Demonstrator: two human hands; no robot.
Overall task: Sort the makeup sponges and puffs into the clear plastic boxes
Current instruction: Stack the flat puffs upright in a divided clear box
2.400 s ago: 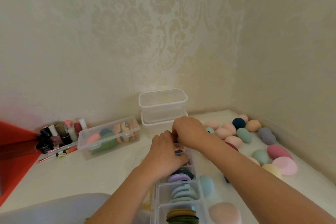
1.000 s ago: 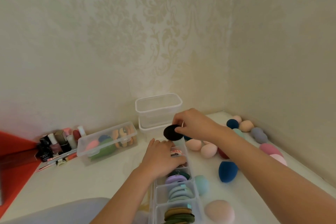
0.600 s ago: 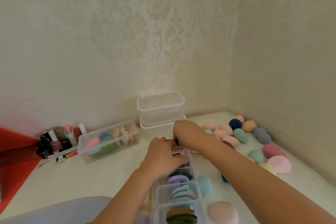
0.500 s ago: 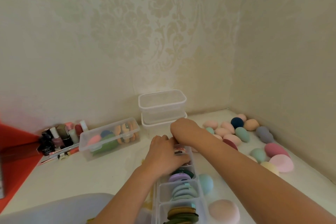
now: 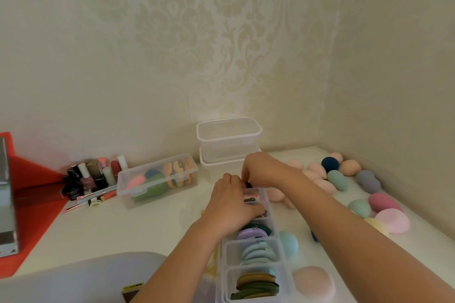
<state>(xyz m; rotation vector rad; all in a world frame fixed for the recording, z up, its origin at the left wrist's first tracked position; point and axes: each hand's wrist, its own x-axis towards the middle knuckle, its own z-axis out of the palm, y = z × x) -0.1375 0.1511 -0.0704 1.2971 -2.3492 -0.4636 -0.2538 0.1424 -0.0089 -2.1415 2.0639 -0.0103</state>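
The right hand (image 5: 261,167) is pinching a small black round puff (image 5: 248,184) at the far end of the long clear plastic divided box (image 5: 231,251), probably so that it is going in upright like the flat puffs standing in the nearer compartments. The left hand (image 5: 231,206) is lying over the far compartments with its fingers bent down, seemingly steadying the puffs there; whether it is gripping any cannot be told. The hands are nearly touching. The end wall is leaving little slack. Loose egg-shaped foam sponges (image 5: 337,179) are crowding the white tabletop (image 5: 147,224) on the right; the left is offering freer room.
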